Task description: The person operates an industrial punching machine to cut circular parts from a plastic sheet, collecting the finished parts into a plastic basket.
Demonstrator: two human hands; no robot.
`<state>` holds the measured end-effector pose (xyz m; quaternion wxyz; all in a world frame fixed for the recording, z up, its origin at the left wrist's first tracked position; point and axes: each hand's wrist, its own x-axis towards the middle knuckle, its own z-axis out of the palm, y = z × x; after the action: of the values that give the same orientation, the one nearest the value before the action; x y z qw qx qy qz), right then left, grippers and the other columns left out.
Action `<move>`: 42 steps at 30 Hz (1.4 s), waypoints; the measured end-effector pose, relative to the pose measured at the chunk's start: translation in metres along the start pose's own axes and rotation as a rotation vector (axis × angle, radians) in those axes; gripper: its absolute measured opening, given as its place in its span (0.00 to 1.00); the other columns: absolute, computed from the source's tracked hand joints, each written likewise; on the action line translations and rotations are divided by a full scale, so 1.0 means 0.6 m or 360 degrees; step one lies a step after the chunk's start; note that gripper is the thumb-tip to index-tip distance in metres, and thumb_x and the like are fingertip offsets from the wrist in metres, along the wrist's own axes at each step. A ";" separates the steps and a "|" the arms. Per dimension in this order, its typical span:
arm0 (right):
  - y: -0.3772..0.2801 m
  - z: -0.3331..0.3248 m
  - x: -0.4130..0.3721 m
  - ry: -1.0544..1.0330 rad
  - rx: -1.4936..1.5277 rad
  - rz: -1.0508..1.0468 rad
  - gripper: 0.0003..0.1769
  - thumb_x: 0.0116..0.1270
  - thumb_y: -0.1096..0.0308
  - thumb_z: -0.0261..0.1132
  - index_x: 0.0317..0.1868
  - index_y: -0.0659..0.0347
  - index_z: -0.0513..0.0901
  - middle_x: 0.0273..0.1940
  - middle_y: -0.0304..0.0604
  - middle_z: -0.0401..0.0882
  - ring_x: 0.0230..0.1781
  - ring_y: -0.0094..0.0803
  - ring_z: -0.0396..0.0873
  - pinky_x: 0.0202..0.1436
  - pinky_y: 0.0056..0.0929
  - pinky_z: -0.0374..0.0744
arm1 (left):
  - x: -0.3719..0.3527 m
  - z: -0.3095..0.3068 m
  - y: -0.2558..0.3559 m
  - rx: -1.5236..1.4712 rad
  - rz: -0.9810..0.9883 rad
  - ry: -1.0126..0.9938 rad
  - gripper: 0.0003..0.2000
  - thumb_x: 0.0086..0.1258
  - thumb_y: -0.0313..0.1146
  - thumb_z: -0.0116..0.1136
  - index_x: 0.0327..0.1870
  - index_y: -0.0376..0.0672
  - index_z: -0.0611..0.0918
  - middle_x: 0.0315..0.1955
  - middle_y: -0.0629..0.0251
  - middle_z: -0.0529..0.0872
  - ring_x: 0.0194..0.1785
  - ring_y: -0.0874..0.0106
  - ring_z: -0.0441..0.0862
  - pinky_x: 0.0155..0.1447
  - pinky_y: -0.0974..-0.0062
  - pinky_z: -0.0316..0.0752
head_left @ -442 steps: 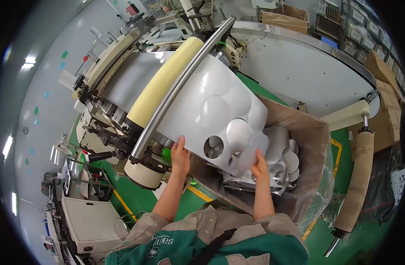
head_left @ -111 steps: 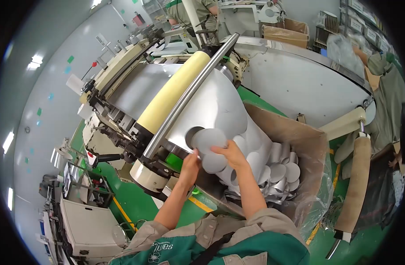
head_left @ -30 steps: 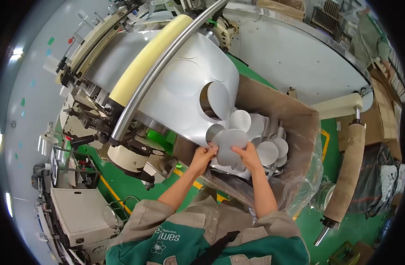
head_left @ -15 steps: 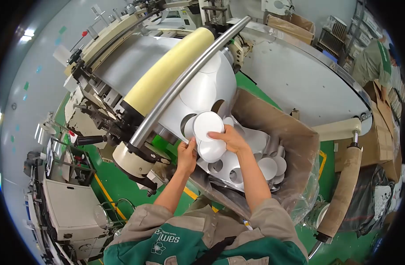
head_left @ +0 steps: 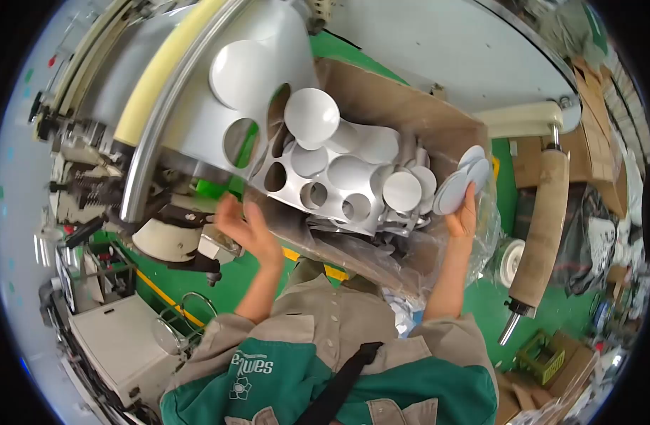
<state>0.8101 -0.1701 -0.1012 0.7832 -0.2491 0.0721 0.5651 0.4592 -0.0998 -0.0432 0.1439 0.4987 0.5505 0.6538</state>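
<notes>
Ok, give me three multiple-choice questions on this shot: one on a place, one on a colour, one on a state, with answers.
1. Where are the white discs that the right hand holds? A) on a shelf B) by the right wall of the cardboard box C) on the cream roller
2. What colour is the floor? A) green B) red C) grey
3. How is the left hand? A) gripping the steel bar B) closed on a disc C) open, fingers spread
Answers: 1 B, they are held up at the box's right side; 2 A, green shows beside the box; 3 C, its palm is bare.
</notes>
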 end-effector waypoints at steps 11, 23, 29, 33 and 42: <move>0.000 -0.194 -0.194 0.0697 -0.0894 0.0051 0.30 0.58 0.69 0.64 0.60 0.66 0.65 0.54 0.44 0.71 0.54 0.34 0.70 0.57 0.33 0.70 | -0.240 0.145 -0.136 0.0740 0.0594 -0.2612 0.19 0.55 0.38 0.60 0.48 0.44 0.77 0.53 0.61 0.73 0.61 0.61 0.65 0.64 0.58 0.56; 0.027 -0.337 -0.524 0.1376 -0.0804 -0.0423 0.26 0.65 0.68 0.57 0.62 0.66 0.62 0.55 0.46 0.70 0.52 0.34 0.71 0.55 0.31 0.72 | -0.180 0.080 -0.144 0.0274 0.0135 -0.1907 0.18 0.54 0.25 0.54 0.48 0.37 0.75 0.52 0.52 0.73 0.57 0.56 0.69 0.59 0.63 0.64; 0.150 -0.381 -0.588 0.1561 -0.0756 -0.0082 0.26 0.63 0.68 0.59 0.60 0.66 0.64 0.51 0.45 0.73 0.48 0.34 0.75 0.50 0.32 0.76 | -0.366 0.167 -0.148 -0.0057 0.0001 -0.3337 0.16 0.59 0.33 0.46 0.47 0.38 0.78 0.45 0.53 0.79 0.47 0.53 0.76 0.53 0.63 0.68; 0.205 -0.438 -0.610 0.1537 -0.0770 0.0007 0.28 0.60 0.71 0.62 0.60 0.67 0.65 0.51 0.44 0.73 0.48 0.32 0.74 0.50 0.30 0.74 | -0.582 0.240 -0.303 0.0715 0.0397 -0.4235 0.18 0.61 0.37 0.44 0.47 0.38 0.78 0.45 0.51 0.80 0.50 0.57 0.77 0.56 0.64 0.68; 0.235 -0.428 -0.678 0.1688 -0.0557 -0.0028 0.28 0.55 0.76 0.64 0.57 0.68 0.66 0.49 0.47 0.73 0.50 0.34 0.73 0.53 0.31 0.73 | -0.610 0.228 -0.379 0.1127 0.0876 -0.3475 0.11 0.54 0.33 0.57 0.35 0.37 0.83 0.37 0.50 0.82 0.45 0.58 0.80 0.47 0.64 0.74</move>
<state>0.5812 -0.6032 -0.2068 0.5912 -0.6263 0.3593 0.3592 0.6567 -0.2109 -0.4347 0.2463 0.9078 0.1602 -0.2994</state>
